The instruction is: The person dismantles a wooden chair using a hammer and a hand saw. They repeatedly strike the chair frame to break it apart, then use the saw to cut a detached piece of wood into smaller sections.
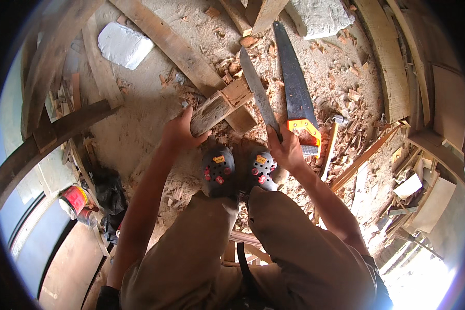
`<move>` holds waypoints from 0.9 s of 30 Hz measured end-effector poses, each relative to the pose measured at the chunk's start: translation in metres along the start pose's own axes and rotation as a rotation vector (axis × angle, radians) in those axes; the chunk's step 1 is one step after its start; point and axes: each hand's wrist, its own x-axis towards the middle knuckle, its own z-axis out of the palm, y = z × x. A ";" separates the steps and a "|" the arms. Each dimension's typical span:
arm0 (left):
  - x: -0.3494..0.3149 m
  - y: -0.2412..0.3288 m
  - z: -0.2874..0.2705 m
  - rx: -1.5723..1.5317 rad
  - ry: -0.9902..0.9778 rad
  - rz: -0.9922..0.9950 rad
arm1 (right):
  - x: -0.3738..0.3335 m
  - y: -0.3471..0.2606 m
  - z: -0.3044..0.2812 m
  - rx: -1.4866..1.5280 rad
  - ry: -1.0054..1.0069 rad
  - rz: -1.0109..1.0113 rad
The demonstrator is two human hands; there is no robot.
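Note:
My left hand (pixel 182 130) grips the near left end of a short wooden block (pixel 212 111), fingers and thumb closed around it. The block lies slantwise across a long plank (pixel 183 51) on the ground, and its far right end looks freshly cut. My right hand (pixel 287 149) is wrapped round the dark handle of a machete (pixel 257 85). Its long grey blade points away from me, beside the block's far end; whether it touches the wood I cannot tell. Just right of the blade lies a hand saw (pixel 294 77) with a yellow-orange handle.
Wood chips (pixel 346 77) litter the dirt floor. A hammer (pixel 338 120) lies right of the saw. Two pale blocks (pixel 124 45) (pixel 320 18) sit farther off. Boards (pixel 392 62) line the right, and curved timber (pixel 70 124) the left. My dark clogs (pixel 219 168) are close below the block.

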 end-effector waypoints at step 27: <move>-0.006 0.008 -0.008 -0.017 -0.030 -0.049 | 0.021 -0.044 -0.004 0.416 0.086 0.296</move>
